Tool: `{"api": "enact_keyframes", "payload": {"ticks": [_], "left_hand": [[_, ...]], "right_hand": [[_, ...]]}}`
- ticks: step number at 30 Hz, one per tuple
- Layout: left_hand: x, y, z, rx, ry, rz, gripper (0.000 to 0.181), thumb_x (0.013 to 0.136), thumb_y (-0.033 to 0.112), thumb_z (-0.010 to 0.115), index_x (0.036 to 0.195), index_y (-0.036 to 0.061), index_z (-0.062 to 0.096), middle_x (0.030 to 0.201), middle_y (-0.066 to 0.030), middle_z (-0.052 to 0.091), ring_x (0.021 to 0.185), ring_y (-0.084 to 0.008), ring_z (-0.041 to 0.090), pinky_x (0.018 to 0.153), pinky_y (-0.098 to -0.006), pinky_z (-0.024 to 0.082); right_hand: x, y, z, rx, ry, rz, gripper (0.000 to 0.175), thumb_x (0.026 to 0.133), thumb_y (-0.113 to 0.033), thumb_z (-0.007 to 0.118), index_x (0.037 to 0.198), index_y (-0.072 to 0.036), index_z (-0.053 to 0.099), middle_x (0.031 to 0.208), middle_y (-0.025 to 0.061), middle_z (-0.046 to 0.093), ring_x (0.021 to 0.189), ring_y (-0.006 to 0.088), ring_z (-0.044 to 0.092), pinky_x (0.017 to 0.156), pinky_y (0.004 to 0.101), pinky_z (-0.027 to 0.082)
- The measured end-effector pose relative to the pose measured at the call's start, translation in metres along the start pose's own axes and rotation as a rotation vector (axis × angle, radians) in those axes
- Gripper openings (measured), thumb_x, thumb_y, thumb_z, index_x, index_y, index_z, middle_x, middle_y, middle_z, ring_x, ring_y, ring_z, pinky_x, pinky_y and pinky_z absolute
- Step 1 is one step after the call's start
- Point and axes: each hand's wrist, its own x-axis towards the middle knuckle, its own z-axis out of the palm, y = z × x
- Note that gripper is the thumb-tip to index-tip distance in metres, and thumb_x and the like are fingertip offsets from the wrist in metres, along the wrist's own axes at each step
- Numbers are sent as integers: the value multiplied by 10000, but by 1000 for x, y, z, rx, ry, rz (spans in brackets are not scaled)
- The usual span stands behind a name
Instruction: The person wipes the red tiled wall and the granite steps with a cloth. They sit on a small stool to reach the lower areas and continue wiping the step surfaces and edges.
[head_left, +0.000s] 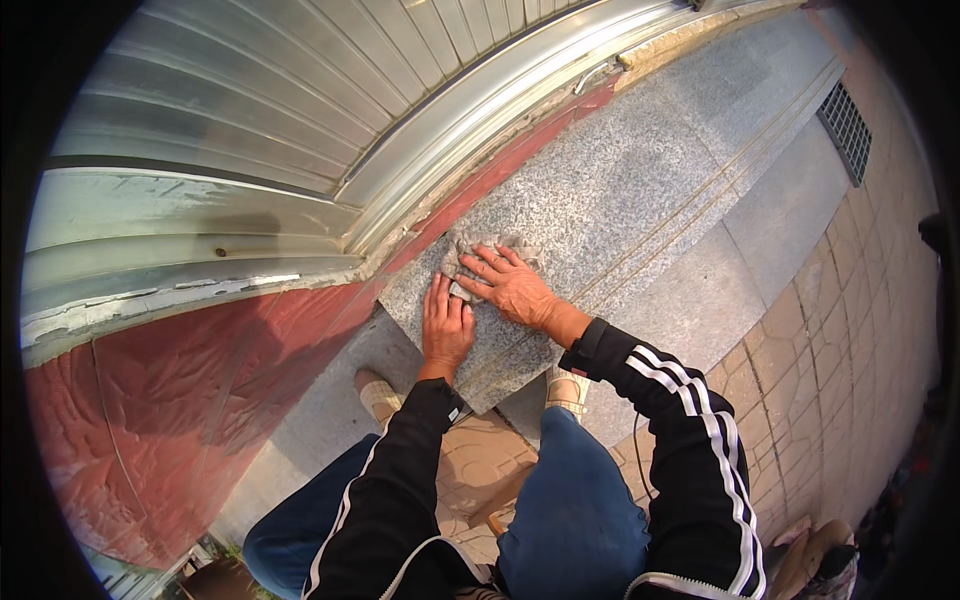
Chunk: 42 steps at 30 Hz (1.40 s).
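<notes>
A crumpled greyish cloth (469, 251) lies on a speckled grey granite slab (592, 195), close to the slab's left end. On top of the cloth rests my right hand (510, 289), its fingers spread and pointing up and left. My left hand (448, 326) lies nearly flat on the granite, its fingertips at the cloth's lower left edge; its fingers are close together and the thumb is a little apart. Both palms face down, so what is under them is hidden.
A metal-framed ribbed panel (300, 67) and a red wall base (225, 375) border the slab. A lower grey stone step (690, 300) runs alongside, with patterned paving (840, 300) beyond. A metal floor grate (847, 131) sits at upper right. My feet are beside the slab's near end.
</notes>
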Motion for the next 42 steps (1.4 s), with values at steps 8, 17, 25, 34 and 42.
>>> {"api": "enact_keyframes", "payload": {"ticks": [8,17,25,34,42], "left_hand": [[-2,0,1,-1,-28,-31,542,922,127,498,1450,80,387,1549,-129,315,1436,-328,290,1158,-473,271],[-2,1,1,-10,-43,-36,545,911,104,500,1442,73,376,1551,-132,307,1436,-330,289,1151,-488,277],[-3,5,4,18,-35,-76,449,905,122,502,1337,3,494,1478,-187,380,1402,-364,332,1142,-494,281],[0,4,-3,-26,-79,-88,517,888,86,522,1398,61,438,1503,-153,355,1414,-351,321,1150,-482,286],[0,4,-4,-56,-39,-84,495,910,110,512,1399,74,443,1501,-143,357,1419,-336,311,1147,-488,287]], "right_hand": [[-71,267,-130,-458,376,703,550,822,-58,558,1340,-245,563,1403,78,509,1283,343,471,984,503,445],[56,187,-46,-579,541,901,345,838,-99,543,1138,57,611,1300,291,512,1189,502,470,940,580,392],[44,-17,3,-278,87,92,386,878,-163,510,1211,-1,620,1338,245,526,1241,460,457,996,559,365],[8,149,-58,-534,425,360,382,807,-89,562,1173,-172,633,1281,15,569,1113,279,541,875,434,450],[57,164,-66,-677,376,797,253,882,-216,525,846,-36,700,901,138,665,879,327,561,724,500,415]]}}
